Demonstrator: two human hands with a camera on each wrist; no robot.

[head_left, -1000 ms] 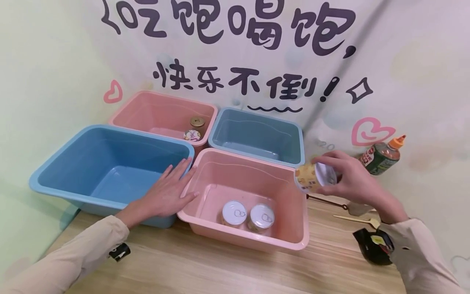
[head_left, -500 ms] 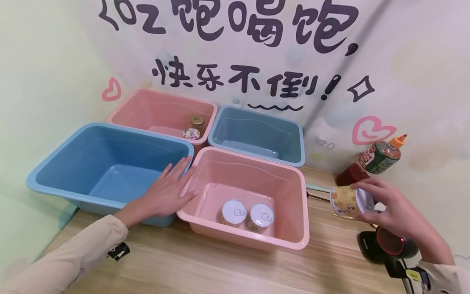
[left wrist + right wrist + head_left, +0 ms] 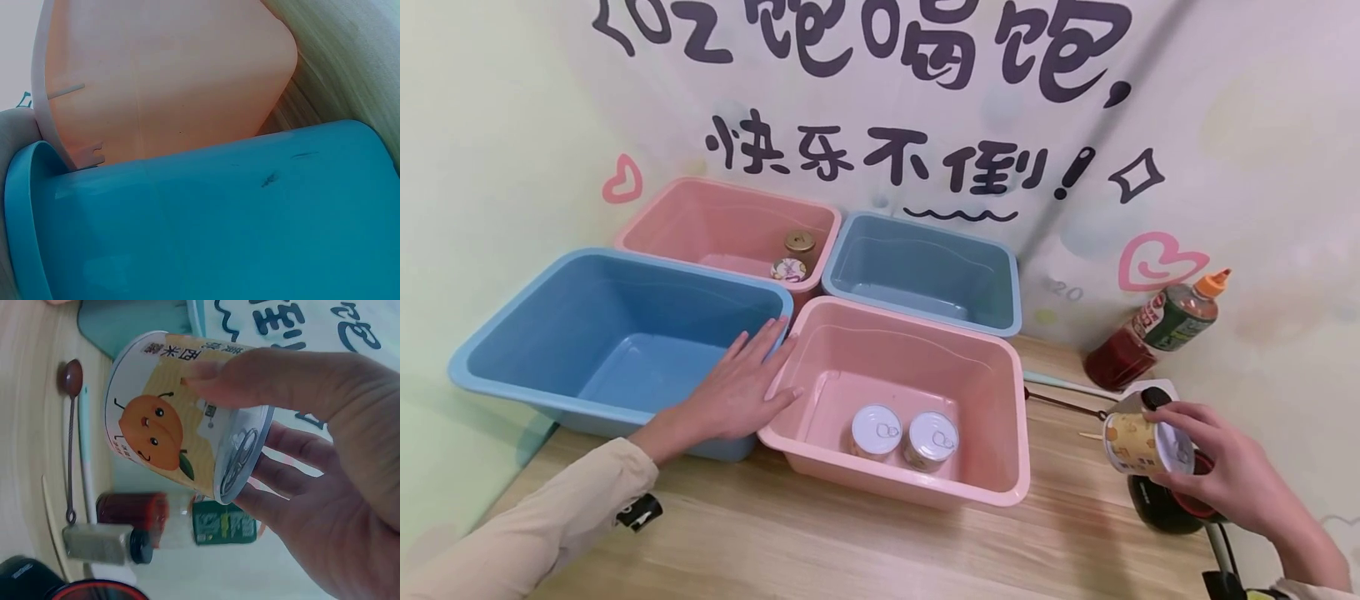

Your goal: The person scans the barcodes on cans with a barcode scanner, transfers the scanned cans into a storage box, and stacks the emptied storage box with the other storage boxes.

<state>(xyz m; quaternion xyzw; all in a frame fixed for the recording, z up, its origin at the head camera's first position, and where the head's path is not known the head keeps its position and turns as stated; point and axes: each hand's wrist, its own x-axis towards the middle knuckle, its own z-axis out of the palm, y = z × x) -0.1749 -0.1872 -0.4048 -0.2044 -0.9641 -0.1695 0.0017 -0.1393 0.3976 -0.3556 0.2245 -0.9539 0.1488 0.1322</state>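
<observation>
Head view shows your right hand [image 3: 1225, 475] wrapped around a small can [image 3: 1138, 443], fingers and thumb curled on its round side, holding it tipped on its side in the air above a black scanner [image 3: 1165, 508] at the right end of the counter [image 3: 850, 542]. In the right wrist view the can [image 3: 175, 419] has a smiling orange fruit on its paper label and a shiny metal lid with a pull ring. It looks hard and a bit heavy for its size, and the label may be slippery, so hold it around the middle, not by the ring. Your left hand [image 3: 737, 392] lies flat with fingers spread on the rim where the big blue tub [image 3: 512, 333] meets the near pink tub [image 3: 1000, 433]. Two more cans [image 3: 904, 435] stand in that pink tub. Behind are another pink tub [image 3: 700, 217] with two small jars [image 3: 793, 257] and a small blue tub [image 3: 925, 250]. A sauce bottle [image 3: 1157, 329] leans on the wall near some spoons [image 3: 1063, 402].
</observation>
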